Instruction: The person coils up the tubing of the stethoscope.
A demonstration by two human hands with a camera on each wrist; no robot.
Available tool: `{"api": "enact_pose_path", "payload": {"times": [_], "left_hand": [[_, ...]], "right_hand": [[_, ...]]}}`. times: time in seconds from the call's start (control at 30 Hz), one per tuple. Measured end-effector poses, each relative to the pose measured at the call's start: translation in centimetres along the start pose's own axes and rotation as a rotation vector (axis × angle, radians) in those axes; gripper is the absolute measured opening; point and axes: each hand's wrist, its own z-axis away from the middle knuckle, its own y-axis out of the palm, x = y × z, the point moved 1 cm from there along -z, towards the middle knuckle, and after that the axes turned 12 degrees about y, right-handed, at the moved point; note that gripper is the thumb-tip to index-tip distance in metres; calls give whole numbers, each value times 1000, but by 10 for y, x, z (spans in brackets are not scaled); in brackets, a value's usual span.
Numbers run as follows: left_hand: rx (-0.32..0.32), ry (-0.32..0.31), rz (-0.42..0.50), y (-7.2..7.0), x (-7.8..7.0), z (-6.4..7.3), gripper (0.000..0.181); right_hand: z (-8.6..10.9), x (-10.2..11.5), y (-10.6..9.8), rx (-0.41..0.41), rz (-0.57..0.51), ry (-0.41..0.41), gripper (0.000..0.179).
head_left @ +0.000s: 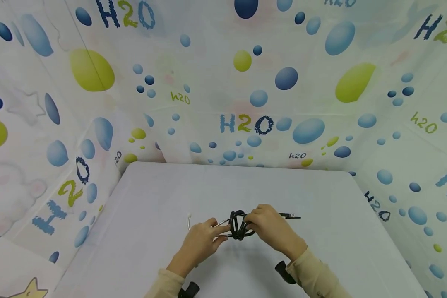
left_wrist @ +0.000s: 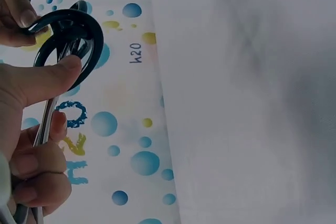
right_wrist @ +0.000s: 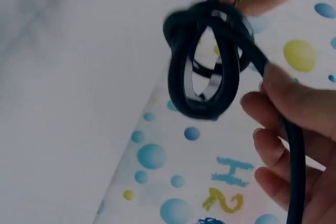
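A stethoscope hangs above the white table, its black tubing (right_wrist: 178, 80) wound in loops around the metal ear tubes. My left hand (head_left: 202, 239) grips the ear tubes (left_wrist: 46, 121), with its thumb against the loops in the left wrist view. One ear tube's curved end (head_left: 188, 222) sticks up beyond this hand. Between thumb and fingers, my right hand (head_left: 271, 227) pinches a length of tubing at the right side of the loops. The chest piece (head_left: 291, 215) juts out to the right, past the right hand.
Below the hands lies a white table (head_left: 164, 186). Behind it and at both sides hangs a white curtain (head_left: 205, 82) printed with blue and green drops. Black wrist devices (head_left: 285, 272) show near both sleeves.
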Motion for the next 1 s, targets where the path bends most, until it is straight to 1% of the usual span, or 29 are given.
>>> {"api": "enact_pose_path", "payload": {"times": [0.1,0.23,0.3,0.4,0.47,0.6,0.7,0.77,0.87,0.93,1.0], "left_hand": [[17,38,15,-1,-3,0,26],[2,74,34,-3,-5,0,28],[-7,97,47,-4,-6,0,29],[-16,128,68,-5,-8,-1,29],[-24,136,81,-6,-9,-2,29],[-42,149,119,-6,-10,-1,30],[-64,171,143,-6,-11,0,30],[-83,181,155,-6,-11,1,29],[-114,188,182,-6,-10,3,28],[-134,197,208,-7,-9,4,28],[-151,205,234,-7,-9,5,29]], "right_hand": [[-6,-9,-1,25,-55,-23,12],[-10,-19,1,57,-166,-26,14],[-10,-23,2,73,-240,-27,17],[-11,-28,5,93,-345,-6,20],[-12,-31,7,106,-406,30,21],[-12,-34,12,113,-469,89,28],[-11,-36,15,133,-508,102,30],[-10,-40,18,176,-566,90,27],[-9,-47,23,277,-710,58,20],[-8,-53,26,343,-805,28,18],[-7,-58,29,386,-879,6,20]]}}
